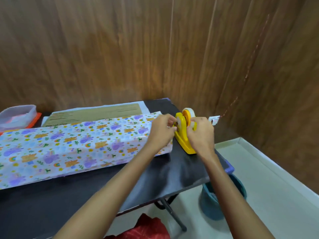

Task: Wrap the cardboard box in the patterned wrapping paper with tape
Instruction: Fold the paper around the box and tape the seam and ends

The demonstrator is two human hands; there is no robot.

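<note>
Cardboard box: brown printed face showing in the upper middle of the frame, lying on a white sheet at the table's far edge. Just in front of it, a long box-shaped form covered in patterned wrapping paper runs from the left edge to the centre. I cannot tell whether the two are one piece.

Tape dispenser: yellow, standing on the table just right of the wrapped form's end, with a tape roll on top.

My left hand: fingers curled, pinching at the dispenser's left face. Whether tape lies between them I cannot tell.

My right hand: curled round the dispenser from its right side, gripping it.

Table: black, glossy top on a dark folding leg.

Walls: brown wood-grain panels meeting in a corner at the upper right, with a small white fitting low on them.

Floor: pale, at the lower right.

Bucket: blue, on the floor beside the table's right corner.

Plastic container: clear, at the left edge, on an orange lid.

Red cloth: at the bottom edge.
</note>
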